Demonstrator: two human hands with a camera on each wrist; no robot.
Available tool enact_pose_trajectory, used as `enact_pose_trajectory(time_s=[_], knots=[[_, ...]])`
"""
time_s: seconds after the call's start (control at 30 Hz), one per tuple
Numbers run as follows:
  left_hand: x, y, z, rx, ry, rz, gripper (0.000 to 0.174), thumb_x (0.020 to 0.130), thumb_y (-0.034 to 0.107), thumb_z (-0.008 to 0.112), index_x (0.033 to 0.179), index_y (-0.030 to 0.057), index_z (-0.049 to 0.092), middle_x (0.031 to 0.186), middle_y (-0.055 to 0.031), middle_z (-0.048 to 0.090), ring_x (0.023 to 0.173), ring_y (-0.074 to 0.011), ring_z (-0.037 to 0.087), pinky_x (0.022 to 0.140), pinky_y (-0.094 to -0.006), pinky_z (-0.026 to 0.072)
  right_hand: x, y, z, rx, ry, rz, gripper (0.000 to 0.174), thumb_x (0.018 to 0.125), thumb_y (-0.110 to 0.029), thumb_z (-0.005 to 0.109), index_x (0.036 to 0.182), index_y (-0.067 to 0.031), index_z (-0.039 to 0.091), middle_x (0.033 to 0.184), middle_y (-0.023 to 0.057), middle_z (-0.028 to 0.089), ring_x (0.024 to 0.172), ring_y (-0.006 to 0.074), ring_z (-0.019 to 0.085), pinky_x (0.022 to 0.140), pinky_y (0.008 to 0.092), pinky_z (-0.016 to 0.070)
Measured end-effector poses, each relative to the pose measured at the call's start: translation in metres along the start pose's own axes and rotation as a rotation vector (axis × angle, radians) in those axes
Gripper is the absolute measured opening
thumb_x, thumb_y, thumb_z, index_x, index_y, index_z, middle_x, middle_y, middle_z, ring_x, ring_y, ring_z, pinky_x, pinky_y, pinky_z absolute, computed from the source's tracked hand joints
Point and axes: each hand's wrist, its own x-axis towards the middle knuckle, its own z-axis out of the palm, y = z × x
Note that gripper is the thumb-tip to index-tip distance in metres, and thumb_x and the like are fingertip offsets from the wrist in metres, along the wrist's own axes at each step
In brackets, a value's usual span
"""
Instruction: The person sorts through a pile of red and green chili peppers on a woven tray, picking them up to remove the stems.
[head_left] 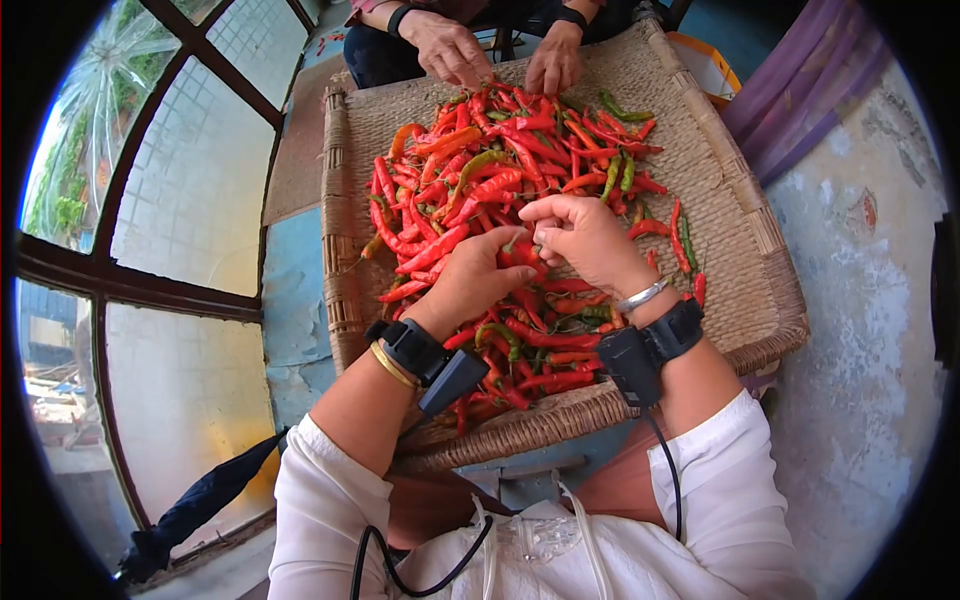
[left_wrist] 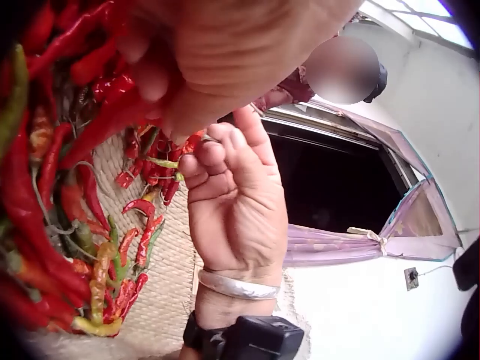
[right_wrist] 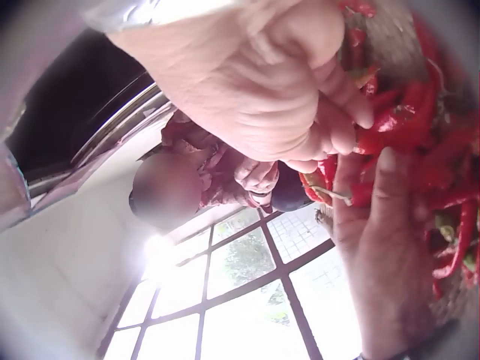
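My left hand [head_left: 468,280] holds a red chili pepper [head_left: 520,262] between thumb and fingers, over the middle of a heap of chili peppers [head_left: 450,190]. The pepper's pale stem [right_wrist: 339,196] sticks out past the fingertips in the right wrist view. Close by on the right is my right hand [head_left: 595,245], its fingers curled in and the thumb near them, beside the held pepper's stem end. In the left wrist view the right palm [left_wrist: 236,210] faces the camera; I cannot tell whether something small sits between its fingertips.
The heap lies on a woven tray [head_left: 720,210] with a raised rim. Across it, another person's hands [head_left: 450,48] reach into the far peppers. Windows [head_left: 190,180] line the left side, with a folded dark umbrella [head_left: 205,505] below. A purple curtain [head_left: 800,90] hangs at right.
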Motion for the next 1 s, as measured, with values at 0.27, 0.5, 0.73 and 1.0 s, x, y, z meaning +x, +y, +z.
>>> enact_pose_trajectory(time_s=[0.27,0.5,0.73,1.0], knots=[[0.0,0.004,-0.001,-0.176,-0.038,-0.05,0.022,0.075,0.018,0.07,0.089,0.0019,0.064,0.063,-0.0039,0.059,0.059,-0.0069,0.051,0.055,-0.025,0.044,-0.004,-0.012,-0.005,0.361,0.018,-0.016,0.03,0.081,-0.007,0.058,0.108,0.0038,0.053,0.075,0.001,0.057,0.061,0.005,0.053,0.052,0.0185,0.0441],[-0.006,0.016,-0.001,-0.004,-0.011,-0.042,0.03,0.077,0.016,0.068,0.101,0.0016,0.059,0.067,-0.0037,0.059,0.061,-0.0087,0.053,0.057,-0.025,0.0451,-0.002,-0.01,-0.013,-0.039,-0.032,0.069,0.01,0.079,-0.012,0.06,0.081,-0.0021,0.061,0.064,0.0019,0.058,0.052,0.0061,0.052,0.046,0.0216,0.0429],[-0.004,0.007,-0.002,-0.199,-0.129,-0.048,0.031,0.081,0.012,0.063,0.108,0.0006,0.053,0.072,-0.0013,0.057,0.066,-0.0084,0.053,0.059,-0.0246,0.0453,0.003,-0.009,-0.037,0.587,0.459,0.044,0.023,0.083,-0.019,0.058,0.099,-0.0032,0.057,0.074,0.0027,0.059,0.057,0.0073,0.055,0.044,0.0186,0.0417],[-0.004,0.009,-0.007,-0.293,-0.131,-0.132,0.018,0.086,0.017,0.058,0.089,0.0001,0.061,0.062,0.0046,0.052,0.056,-0.003,0.045,0.049,-0.0204,0.0391,-0.006,-0.009,0.004,0.197,-0.11,0.099,0.016,0.081,-0.016,0.06,0.091,-0.0028,0.061,0.067,-0.001,0.057,0.052,0.0046,0.051,0.045,0.0181,0.0407]])
